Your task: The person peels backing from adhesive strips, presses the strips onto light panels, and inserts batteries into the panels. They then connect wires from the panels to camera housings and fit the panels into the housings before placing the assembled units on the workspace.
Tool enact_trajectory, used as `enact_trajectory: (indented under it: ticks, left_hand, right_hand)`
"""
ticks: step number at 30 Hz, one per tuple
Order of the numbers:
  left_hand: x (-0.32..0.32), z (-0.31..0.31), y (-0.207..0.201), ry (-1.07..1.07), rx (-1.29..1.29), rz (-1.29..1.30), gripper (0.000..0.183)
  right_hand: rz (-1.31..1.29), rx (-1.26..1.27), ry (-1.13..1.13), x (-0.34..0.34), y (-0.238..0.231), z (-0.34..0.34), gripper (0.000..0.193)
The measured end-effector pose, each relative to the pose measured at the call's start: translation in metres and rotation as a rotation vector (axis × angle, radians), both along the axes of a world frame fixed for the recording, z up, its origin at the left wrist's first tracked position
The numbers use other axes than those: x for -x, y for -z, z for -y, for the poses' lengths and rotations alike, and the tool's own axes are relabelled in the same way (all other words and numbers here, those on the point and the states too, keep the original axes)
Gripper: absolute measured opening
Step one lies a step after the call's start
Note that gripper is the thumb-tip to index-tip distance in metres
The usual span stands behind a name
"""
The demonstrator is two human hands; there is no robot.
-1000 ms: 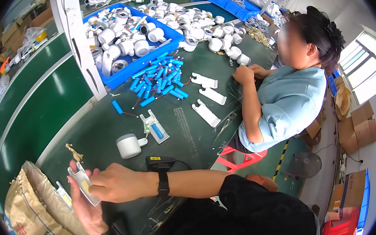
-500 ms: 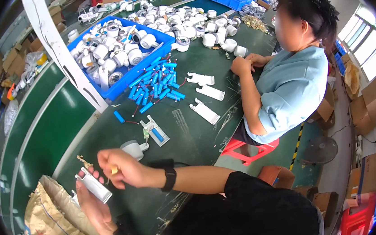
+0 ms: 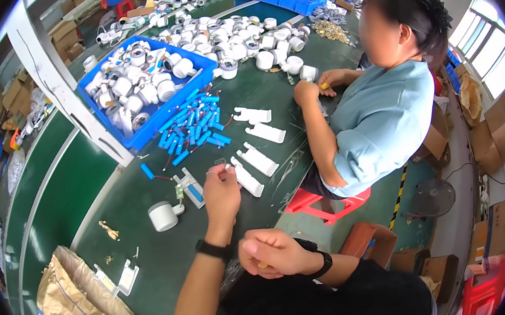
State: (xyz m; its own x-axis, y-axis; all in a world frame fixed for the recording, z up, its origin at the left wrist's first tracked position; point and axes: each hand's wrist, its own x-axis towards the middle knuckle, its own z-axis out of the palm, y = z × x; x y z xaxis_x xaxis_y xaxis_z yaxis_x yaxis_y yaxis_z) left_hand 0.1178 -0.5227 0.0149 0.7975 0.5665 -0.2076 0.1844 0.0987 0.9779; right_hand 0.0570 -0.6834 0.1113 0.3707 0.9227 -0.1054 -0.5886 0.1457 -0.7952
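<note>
My left hand (image 3: 222,197) reaches over the table, its fingertips closed at the upper end of a white plastic casing (image 3: 247,181). That casing lies at the near end of a row of similar white casings (image 3: 258,159). Closer to my body, my right hand (image 3: 274,254) is curled around a small yellow object (image 3: 263,265), mostly hidden by the fingers. Left of my left hand are an open white casing with a blue battery cell (image 3: 195,192) and a round white camera-like housing (image 3: 164,216).
Wired blue battery cells (image 3: 194,123) are heaped beside a blue crate (image 3: 132,141) of white housings. Two white pieces (image 3: 128,277) lie near a paper sack (image 3: 75,302). A co-worker (image 3: 376,115) sits at the right on a red stool (image 3: 324,208). A white post (image 3: 66,84) rises at the left.
My left hand has moved from beside the sack to the row, bringing the white casing there. My right hand has drawn back toward my body, still curled around the yellow object.
</note>
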Motion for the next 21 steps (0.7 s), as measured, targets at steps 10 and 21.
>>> enact_trajectory:
  ticks: [10, 21]
  left_hand:
    - [0.075, -0.009, -0.079, -0.014, -0.663, 0.111, 0.021]
    - [0.295, -0.155, -0.039, -0.129, -1.257, -0.552, 0.052]
  right_hand:
    - [0.221, 0.079, 0.027, 0.005, 0.028, 0.016, 0.034]
    - [0.336, 0.131, -0.245, 0.057, 0.04, -0.065, 0.038]
